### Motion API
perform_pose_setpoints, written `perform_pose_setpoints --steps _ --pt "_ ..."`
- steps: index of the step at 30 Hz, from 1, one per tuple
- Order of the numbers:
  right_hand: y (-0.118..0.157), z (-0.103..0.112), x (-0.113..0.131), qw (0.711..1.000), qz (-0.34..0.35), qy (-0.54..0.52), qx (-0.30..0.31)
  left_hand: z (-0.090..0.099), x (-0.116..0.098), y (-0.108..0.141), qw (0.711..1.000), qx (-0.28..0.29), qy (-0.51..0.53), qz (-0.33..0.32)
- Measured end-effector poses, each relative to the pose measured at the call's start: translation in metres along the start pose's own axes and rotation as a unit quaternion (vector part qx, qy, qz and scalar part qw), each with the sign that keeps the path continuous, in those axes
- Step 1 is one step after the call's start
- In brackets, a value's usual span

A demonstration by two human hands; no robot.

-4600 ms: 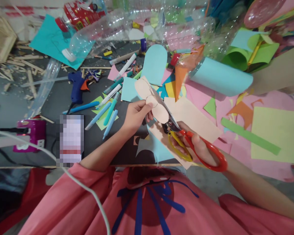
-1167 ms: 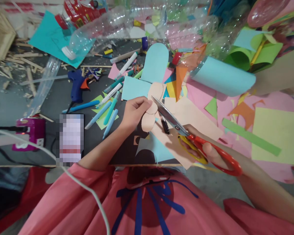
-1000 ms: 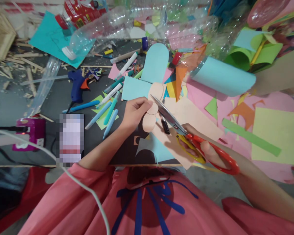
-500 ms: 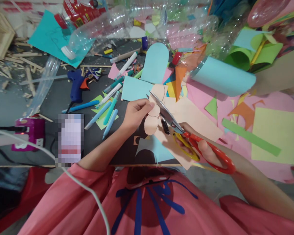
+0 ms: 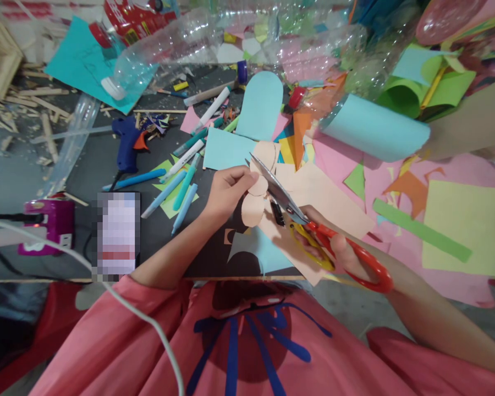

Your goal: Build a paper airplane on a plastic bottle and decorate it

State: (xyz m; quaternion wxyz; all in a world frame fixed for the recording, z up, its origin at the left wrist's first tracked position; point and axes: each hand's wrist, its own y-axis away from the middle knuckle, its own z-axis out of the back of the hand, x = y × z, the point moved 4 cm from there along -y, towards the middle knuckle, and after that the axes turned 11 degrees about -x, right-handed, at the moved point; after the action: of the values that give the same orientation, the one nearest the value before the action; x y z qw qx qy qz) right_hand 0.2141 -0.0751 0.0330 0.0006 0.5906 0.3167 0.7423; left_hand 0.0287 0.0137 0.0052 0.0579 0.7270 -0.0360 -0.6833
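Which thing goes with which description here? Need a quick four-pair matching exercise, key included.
Things:
1. scissors
2. glue gun
3. peach paper cutout
4. green paper strip

Descriptions:
A. blue, with an orange trigger
B. pinched in the person's left hand
C. lying across pink paper and a pale yellow sheet
D. gripped by red and yellow handles in the right hand

Right pairs: 1-D, 2-A, 3-B, 4-C
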Motion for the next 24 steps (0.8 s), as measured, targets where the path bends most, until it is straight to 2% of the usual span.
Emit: perform_pose_setpoints --steps 2,5,15,19,24 --pt "-0.0001 -0.0009 -0.0014 0.999 -0.021 -0.037 0.011 -0.0001 -0.0002 0.0002 1.0 0.0 0.004 0.001" --pt "-0.0005 -0.0002 0.0008 0.999 -0.024 -0.046 -0.017 -0.0001 0.0 0.0002 1.0 -0.003 0.007 0.008" --pt "-0.003 -0.0031 -0.0043 0.996 -0.023 -0.075 -0.05 -0.0019 -0.0012 -0.0006 1.0 0.001 0.02 -0.003" --pt "-0.002 -0.0036 -0.0024 0.997 -0.009 -0.066 -0.043 -0.0015 -0.0007 -0.0008 0.999 0.003 0.032 -0.006" --pt "-0.0011 -0.0017 -0.0012 0.997 0.022 -0.055 -0.041 -0.006 0.0031 0.0011 0.996 0.068 0.058 0.031"
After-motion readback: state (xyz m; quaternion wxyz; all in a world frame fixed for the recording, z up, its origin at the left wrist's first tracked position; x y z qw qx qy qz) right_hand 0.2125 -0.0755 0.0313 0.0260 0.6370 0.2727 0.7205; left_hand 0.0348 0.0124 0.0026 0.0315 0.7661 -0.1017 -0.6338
